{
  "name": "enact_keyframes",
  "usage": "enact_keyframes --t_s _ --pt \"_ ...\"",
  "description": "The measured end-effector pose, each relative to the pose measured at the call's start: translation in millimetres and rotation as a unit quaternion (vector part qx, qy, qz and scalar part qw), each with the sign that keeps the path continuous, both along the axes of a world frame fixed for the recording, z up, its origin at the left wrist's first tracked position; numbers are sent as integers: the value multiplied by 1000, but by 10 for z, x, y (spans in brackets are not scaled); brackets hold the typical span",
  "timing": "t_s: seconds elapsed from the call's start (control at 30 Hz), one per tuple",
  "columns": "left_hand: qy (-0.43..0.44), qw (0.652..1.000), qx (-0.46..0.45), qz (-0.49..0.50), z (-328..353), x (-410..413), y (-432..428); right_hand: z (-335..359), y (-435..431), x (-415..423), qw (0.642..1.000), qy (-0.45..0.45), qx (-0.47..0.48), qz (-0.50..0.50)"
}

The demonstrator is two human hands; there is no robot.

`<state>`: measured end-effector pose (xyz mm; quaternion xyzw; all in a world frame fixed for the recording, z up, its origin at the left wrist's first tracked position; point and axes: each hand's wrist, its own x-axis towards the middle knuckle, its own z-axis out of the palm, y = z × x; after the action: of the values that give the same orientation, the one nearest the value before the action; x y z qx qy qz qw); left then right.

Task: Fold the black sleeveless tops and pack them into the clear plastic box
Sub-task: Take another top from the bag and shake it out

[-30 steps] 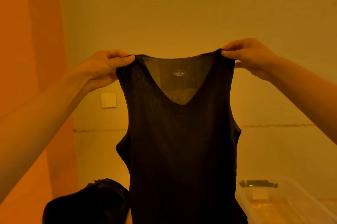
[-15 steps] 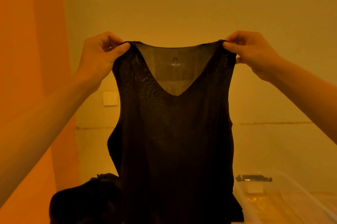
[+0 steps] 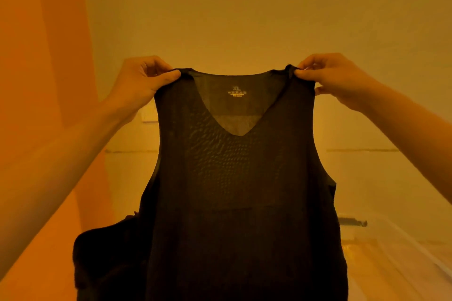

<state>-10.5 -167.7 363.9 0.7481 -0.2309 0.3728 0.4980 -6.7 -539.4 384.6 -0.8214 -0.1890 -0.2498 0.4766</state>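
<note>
A black sleeveless V-neck top (image 3: 239,190) hangs spread out in the air in front of me, its XL label showing inside the neck. My left hand (image 3: 141,78) pinches its left shoulder strap. My right hand (image 3: 332,75) pinches the right shoulder strap. Low on the left, partly hidden behind the hanging top, lies a dark heap of other black tops (image 3: 107,264). The clear plastic box (image 3: 396,247) stands at the lower right, with a dark latch on its far rim; the top covers its left part.
An orange wall or panel (image 3: 44,80) runs along the left side. A pale wall with a switch plate (image 3: 149,114) rises behind the top. A wooden surface shows through the box at the lower right.
Both hands have kept their pinch on the straps and the top has swung a little nearer and to the right; the label reads clearer.
</note>
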Motion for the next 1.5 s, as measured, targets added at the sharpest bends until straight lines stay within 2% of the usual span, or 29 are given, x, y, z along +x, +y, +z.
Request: enact_keyframes --t_s 0.17,0.4,0.5,0.6,0.7,0.83,0.97,1.03,1.1,1.17,1.23,1.27,1.33,1.4,1.5 --pt "125 989 57 57 -859 901 -63 -841 48 942 990 131 -30 -35" --pt "252 952 117 126 -2794 2317 -158 -2732 146 2402 960 254 -51 -103" --pt "273 943 123 147 -3513 2716 -167 -3445 152 2803 950 270 -78 -134" --pt "267 940 134 167 -3993 2967 -192 -3955 150 3106 944 255 -146 -147" --pt "254 942 129 176 -4287 3113 -210 -4266 166 3312 943 226 -191 -155" --pt "256 937 142 192 -4540 3283 -206 -4525 195 3505 927 233 -235 -174" --pt "317 911 151 215 -4685 3281 -263 -4665 266 3463 911 249 -273 -180" --pt "309 905 182 231 -4650 3063 -390 -4637 363 3256 913 233 -296 -159" --pt "298 897 255 204 -4535 2655 -596 -4570 480 2878 930 212 -271 -133" --pt "327 862 357 154 -4493 2120 -801 -4568 592 2330 942 214 -229 -119" --pt "349 818 440 129 -4575 1649 -922 -4684 680 1775 944 194 -243 -112" --pt "359 797 470 127 -4653 1478 -935 -4773 715 1556 933 209 -274 -106" --pt "376 765 501 148 -4819 1299 -878 -4966 758 1334 884 268 -367 -111" --pt "388 751 507 170 -4936 1278 -781 -5123 740 1309 841 287 -441 -129" --pt "399 737 518 171 -5070 1297 -599 -5258 659 1311 827 292 -462 -130"
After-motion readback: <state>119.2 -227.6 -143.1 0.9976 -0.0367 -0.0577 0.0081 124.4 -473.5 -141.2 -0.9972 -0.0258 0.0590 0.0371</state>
